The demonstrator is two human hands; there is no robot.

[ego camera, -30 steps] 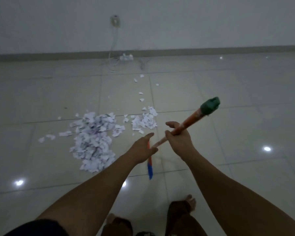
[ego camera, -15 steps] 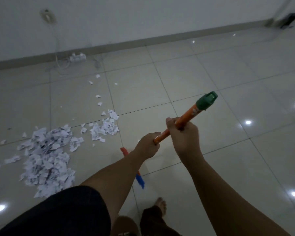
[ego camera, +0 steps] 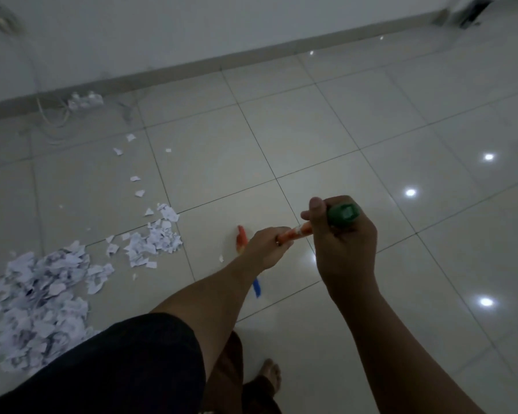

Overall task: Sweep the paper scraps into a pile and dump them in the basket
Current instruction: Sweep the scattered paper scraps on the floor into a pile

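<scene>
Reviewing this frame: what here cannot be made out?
Broom head: head view, mostly behind the left hand and forearm.
Large scrap pile: cut by the left edge, partly behind the dark sleeve.
Basket: nowhere in view.
Dark object in the far corner: dim, cut by the top edge.
</scene>
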